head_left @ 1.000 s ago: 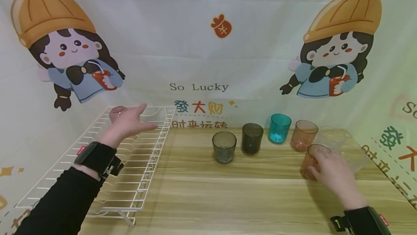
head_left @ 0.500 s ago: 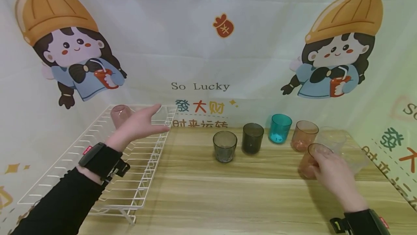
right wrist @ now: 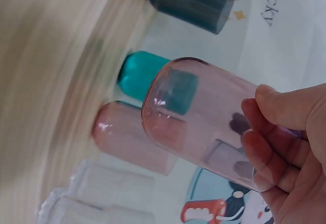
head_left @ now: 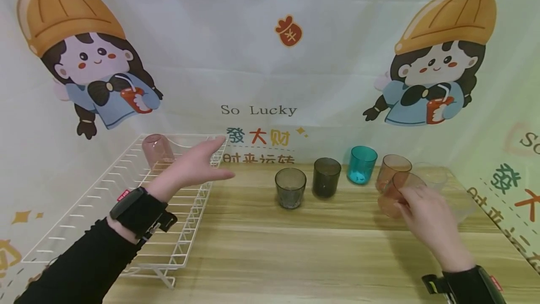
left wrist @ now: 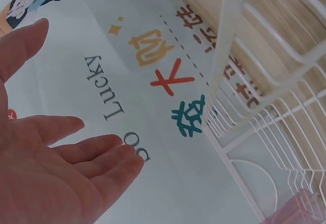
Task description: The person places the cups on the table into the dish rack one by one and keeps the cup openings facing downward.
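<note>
My right hand (head_left: 432,224) pinches a pink glass tumbler (right wrist: 198,117) near its rim, between thumb and fingers. In the right wrist view the tumbler's base is raised over the wooden tabletop (head_left: 295,262). Behind it stands another pink tumbler (head_left: 392,166), which it partly overlaps in the head view. My left hand (head_left: 190,168) hovers over the back of a white wire rack (head_left: 160,266), thumb and fingers spread, holding nothing. Just left of that hand, a pink tumbler (head_left: 157,149) sits upside down on the rack; its corner also shows in the left wrist view.
Left of the held tumbler stand a teal tumbler (head_left: 362,166), a dark grey one (head_left: 326,178) and a lighter grey glass (head_left: 290,189). Clear glasses (head_left: 430,175) stand behind my right hand. A printed cloth (head_left: 253,70) hangs along the back.
My right hand has lifted the pink tumbler slightly up from the table. My left hand has moved right, away from the upside-down tumbler on the rack.
</note>
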`<state>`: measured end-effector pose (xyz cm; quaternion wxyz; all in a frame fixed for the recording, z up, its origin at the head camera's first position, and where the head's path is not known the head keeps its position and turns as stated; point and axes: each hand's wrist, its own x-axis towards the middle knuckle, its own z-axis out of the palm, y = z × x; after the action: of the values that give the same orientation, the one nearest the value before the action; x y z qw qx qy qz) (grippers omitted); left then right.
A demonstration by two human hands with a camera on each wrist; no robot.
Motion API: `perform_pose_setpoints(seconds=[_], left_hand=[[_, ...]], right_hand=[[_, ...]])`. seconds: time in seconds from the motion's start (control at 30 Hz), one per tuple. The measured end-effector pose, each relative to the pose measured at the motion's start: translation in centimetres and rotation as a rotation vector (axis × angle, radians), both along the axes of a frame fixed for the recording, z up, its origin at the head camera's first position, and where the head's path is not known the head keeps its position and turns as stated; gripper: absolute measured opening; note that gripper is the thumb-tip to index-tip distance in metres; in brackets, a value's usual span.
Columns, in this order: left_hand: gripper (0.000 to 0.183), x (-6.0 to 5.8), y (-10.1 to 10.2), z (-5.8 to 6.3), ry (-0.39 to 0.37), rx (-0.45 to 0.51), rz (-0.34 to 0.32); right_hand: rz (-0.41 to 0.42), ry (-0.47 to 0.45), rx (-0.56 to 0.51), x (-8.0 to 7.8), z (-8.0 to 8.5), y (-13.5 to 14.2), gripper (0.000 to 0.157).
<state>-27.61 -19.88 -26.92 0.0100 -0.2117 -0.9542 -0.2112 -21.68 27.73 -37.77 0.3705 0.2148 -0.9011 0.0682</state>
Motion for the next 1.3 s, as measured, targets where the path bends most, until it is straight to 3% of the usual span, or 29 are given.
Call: perform_pose_setpoints(seconds=[0.4,0.8,1.0,1.3], left_hand=[[0.101,0.7,1.6,-0.4,0.012,-0.012,-0.031],[0.110,1.8,3.6,-0.2,0.016,0.040,-0.060],[0.114,2.6,4.6,0.0,0.023,0.081,-0.083],[0.112,3.4,5.8,0.3,0.067,0.079,-0.111]], right_hand=[[0.015,-0.101,-0.114,0.6,2.2,-2.9,0.019],[0.122,-0.027,-0.219,0.8,3.3,-5.7,0.020],[0.167,-0.038,-0.280,0.8,3.7,-6.7,0.019],[0.251,0.001,-0.358,1.0,4.5,-8.2,0.020]])
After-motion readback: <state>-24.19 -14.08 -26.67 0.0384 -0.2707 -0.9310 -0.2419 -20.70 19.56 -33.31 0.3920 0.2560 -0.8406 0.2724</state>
